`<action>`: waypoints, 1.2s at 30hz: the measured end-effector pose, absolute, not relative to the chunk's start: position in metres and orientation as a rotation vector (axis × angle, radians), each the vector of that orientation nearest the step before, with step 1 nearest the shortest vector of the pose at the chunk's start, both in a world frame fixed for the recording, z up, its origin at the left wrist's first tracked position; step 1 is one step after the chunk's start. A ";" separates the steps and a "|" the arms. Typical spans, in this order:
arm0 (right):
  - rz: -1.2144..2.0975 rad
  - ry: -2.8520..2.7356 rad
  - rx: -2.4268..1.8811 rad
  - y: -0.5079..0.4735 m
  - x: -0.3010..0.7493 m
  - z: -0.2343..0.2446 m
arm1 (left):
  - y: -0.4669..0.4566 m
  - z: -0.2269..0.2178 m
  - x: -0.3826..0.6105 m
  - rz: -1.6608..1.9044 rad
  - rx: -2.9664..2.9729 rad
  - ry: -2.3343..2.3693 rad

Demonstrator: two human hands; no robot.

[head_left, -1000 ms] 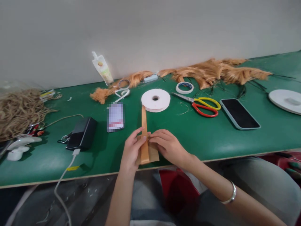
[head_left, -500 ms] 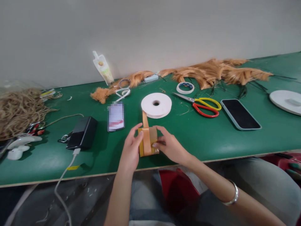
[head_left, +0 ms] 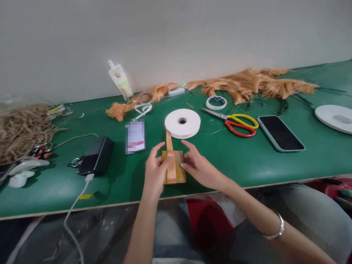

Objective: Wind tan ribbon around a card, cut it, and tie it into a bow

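Observation:
A small tan card [head_left: 179, 167] lies flat near the front edge of the green table [head_left: 247, 157]. An orange strip of tape [head_left: 171, 161] runs from the white tape roll [head_left: 182, 123] down over the card. My left hand [head_left: 154, 170] presses the strip onto the card with its thumb at the card's left side. My right hand [head_left: 198, 167] holds the card's right edge with the fingertips, the forefinger stretched out above it.
Red and yellow scissors [head_left: 236, 124], a small tape ring [head_left: 216, 102] and a dark phone [head_left: 280, 132] lie to the right. A second phone [head_left: 135, 136], a black power bank [head_left: 96, 156] with white cable, and fibre bundles [head_left: 247, 85] lie behind and left.
The card, held tilted up half a second ago, now lies flat on the table. Both hands have shifted to press the strip down on it.

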State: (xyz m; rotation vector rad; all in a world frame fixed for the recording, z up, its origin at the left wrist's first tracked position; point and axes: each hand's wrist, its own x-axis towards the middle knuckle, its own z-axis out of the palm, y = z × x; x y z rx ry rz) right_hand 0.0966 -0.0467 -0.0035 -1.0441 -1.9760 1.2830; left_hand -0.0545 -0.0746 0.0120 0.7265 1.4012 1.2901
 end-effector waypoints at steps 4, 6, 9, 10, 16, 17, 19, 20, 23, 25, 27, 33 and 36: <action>0.710 -2.247 -0.839 -0.044 0.100 -0.012 | -0.074 0.014 -0.052 1.329 0.685 1.389; 0.538 -2.316 -0.746 -0.044 0.099 -0.017 | -0.075 0.016 -0.051 1.338 0.663 1.388; 0.451 -2.282 -0.675 -0.045 0.096 -0.021 | -0.075 0.016 -0.054 1.298 0.622 1.390; 0.454 -2.258 -0.670 -0.045 0.095 -0.022 | -0.076 0.016 -0.056 1.266 0.603 1.385; 0.737 -2.156 -0.762 -0.049 0.095 -0.015 | -0.076 0.012 -0.064 1.172 0.517 1.270; 0.804 -2.132 -0.796 -0.049 0.095 -0.013 | -0.076 0.011 -0.064 1.175 0.507 1.252; 0.942 -2.068 -0.878 -0.049 0.095 -0.010 | -0.075 0.008 -0.064 1.198 0.487 1.217; 1.012 -2.034 -0.924 -0.049 0.095 -0.009 | -0.075 0.007 -0.065 1.215 0.482 1.198; 1.208 -1.911 -1.078 -0.048 0.093 -0.007 | -0.076 0.005 -0.065 1.244 0.513 1.205; 1.357 -1.832 -1.141 -0.046 0.091 -0.007 | -0.078 0.005 -0.065 1.242 0.580 1.274; 1.534 -1.742 -1.140 -0.046 0.090 -0.008 | -0.080 0.007 -0.064 1.243 0.656 1.330; 1.935 -1.474 -1.068 -0.048 0.088 -0.001 | -0.080 0.016 -0.060 1.239 0.743 1.376; 1.974 -1.461 -1.102 -0.048 0.088 0.003 | -0.079 0.018 -0.059 1.220 0.782 1.409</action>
